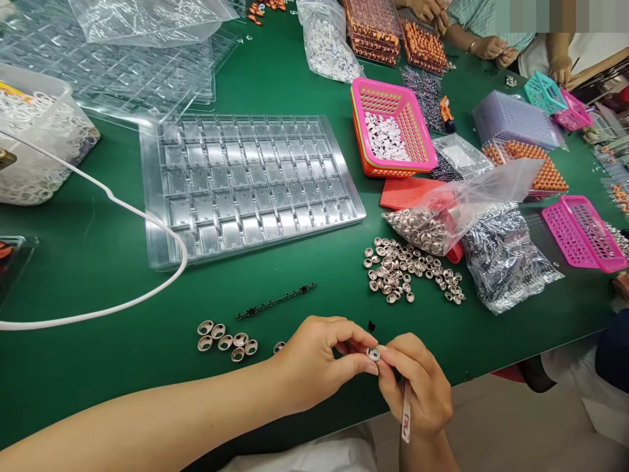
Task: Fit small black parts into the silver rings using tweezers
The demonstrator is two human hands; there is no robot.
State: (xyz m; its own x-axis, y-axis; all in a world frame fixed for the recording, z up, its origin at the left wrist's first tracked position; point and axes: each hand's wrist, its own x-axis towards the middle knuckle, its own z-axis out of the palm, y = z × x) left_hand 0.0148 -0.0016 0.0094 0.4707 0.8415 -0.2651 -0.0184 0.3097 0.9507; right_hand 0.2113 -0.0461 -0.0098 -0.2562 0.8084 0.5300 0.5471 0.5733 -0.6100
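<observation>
Between the fingertips of both hands sits a small silver cup point(373, 354) with a dark spot in its face. The left hand point(314, 367) pinches it from the left, thumb below and forefinger above, both closed on its rim. From the other side, the right hand point(423, 387) has its fingertips together against the cup's right edge; a white strip point(405, 413) with red marks juts down from that hand. Just beyond the fingers, a black bit point(371, 326) lies on the green table point(324, 262). Left of the left hand is a cluster of similar cups point(225, 342), with a thin black rod point(276, 301) behind it. Farther out are a loose silver pile point(393, 269) and a clear compartment tray point(255, 190).
</observation>
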